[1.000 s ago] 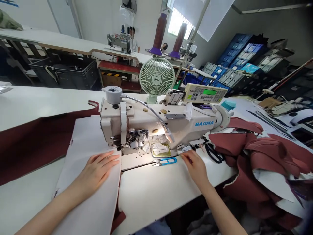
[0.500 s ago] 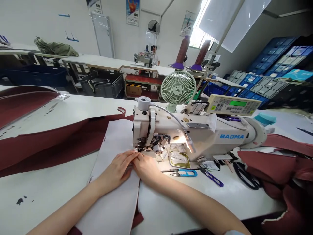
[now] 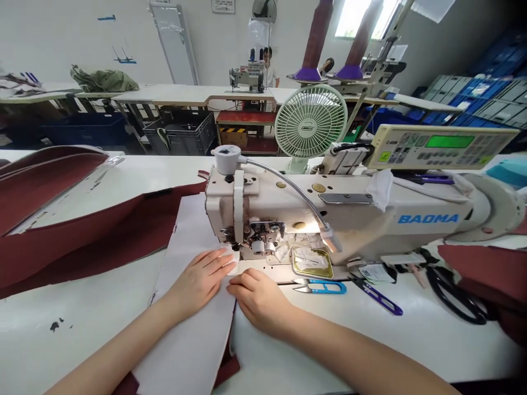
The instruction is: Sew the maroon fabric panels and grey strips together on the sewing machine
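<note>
At the desk (image 3: 86, 351), a white panel (image 3: 185, 351) reached the presser foot (image 3: 235, 248)

Across a long workroom, a person (image 3: 267, 68) stood behind another sewing machine (image 3: 247, 77) at a far desk, with grey crates (image 3: 181, 137) below the desk's edge and blue crates (image 3: 486, 107) stacked along the right. Nearer, a white BAOMA sewing machine (image 3: 329, 200) filled the desk, a green-white fan (image 3: 310, 122) and a control panel (image 3: 440, 148) behind it and two tall thread cones (image 3: 317, 38) above. Maroon fabric (image 3: 74, 241) spread over the desk to the left, with more maroon fabric (image 3: 477, 274) at the right edge.

The white panel lay over the maroon fabric, its far end at the machine's foot. The left hand (image 3: 200, 285) was spread nearly flat, pressing on the panel, its fingers pointing toward the foot. The right hand (image 3: 259, 302) sat just beside it with its fingers (image 3: 242, 282) curled at the panel's edge; whether they pinched it, I cannot tell. Near that hand lay blue thread snips (image 3: 319, 286), then a purple-handled tool (image 3: 376, 296), a small tin (image 3: 312, 262) and black scissors (image 3: 455, 302).
</note>
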Tool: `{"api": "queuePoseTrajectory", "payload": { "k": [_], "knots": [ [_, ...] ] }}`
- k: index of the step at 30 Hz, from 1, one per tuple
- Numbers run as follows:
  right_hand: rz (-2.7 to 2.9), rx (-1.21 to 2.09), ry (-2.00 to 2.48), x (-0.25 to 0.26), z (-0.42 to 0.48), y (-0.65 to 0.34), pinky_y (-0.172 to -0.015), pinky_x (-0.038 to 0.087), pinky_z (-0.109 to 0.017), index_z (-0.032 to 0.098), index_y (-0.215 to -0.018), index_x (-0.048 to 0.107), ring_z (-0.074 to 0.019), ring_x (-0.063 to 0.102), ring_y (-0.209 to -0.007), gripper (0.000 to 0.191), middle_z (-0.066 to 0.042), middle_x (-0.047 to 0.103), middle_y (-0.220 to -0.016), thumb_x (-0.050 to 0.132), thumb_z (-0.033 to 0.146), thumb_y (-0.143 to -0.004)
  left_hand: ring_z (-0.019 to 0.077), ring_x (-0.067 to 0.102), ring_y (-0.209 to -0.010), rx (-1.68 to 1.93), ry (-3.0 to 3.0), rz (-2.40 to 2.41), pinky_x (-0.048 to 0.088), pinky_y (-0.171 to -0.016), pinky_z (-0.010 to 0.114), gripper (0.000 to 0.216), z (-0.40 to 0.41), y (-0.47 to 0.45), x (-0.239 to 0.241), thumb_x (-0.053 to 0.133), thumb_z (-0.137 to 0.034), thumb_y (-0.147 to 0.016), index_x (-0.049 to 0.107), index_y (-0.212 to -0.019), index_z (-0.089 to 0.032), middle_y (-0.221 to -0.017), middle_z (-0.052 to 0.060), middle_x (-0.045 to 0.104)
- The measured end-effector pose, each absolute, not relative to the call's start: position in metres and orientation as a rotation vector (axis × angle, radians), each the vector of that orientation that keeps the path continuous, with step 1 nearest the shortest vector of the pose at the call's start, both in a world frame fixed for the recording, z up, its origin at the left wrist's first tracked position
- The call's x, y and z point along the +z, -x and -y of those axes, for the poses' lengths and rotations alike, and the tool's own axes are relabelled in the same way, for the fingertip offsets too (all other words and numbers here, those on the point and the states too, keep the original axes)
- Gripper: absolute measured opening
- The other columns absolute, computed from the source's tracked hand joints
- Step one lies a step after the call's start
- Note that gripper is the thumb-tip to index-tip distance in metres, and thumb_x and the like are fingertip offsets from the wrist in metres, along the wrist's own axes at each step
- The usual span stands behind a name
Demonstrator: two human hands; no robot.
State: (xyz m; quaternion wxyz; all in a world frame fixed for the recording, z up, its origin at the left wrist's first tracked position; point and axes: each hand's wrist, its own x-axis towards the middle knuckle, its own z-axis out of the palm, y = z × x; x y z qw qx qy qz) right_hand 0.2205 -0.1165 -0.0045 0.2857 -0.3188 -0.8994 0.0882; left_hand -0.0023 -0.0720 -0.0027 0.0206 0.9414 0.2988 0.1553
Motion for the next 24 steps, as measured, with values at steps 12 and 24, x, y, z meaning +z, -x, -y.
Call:
{"api": "queuePoseTrajectory", "payload": {
  "k": [12,24],
  "knots": [
    [2.404,0.019,0.981,-0.0114,0.1162,-0.2197,-0.081,0.049,-0.038,0.017,-0.108,0.062,-0.0242,0.055,-0.107,0.020,-0.010,0.066,-0.113,0.054,0.014,-0.090,0.0218,0.047,-0.127,0.407,-2.865,-0.967,0.043,-0.105,0.038,0.052,0.0715,0.0002,-0.0014,0.038,-0.009,-0.093,0.045,-0.142,-0.025,-0.135,0.006,0.056],
    [2.449,0.081,0.978,-0.0112,0.1134,-0.2207,-0.082,0.050,-0.038,0.015,-0.113,0.060,-0.0247,0.059,-0.110,0.025,-0.012,0.065,-0.117,0.053,0.012,-0.089,0.0214,0.050,-0.122,0.356,-2.745,-1.021,0.042,-0.102,0.038,0.057,0.0675,-0.0032,0.0035,0.037,-0.005,-0.085,0.047,-0.138,-0.023,-0.132,0.007,0.055]
  ]
}}
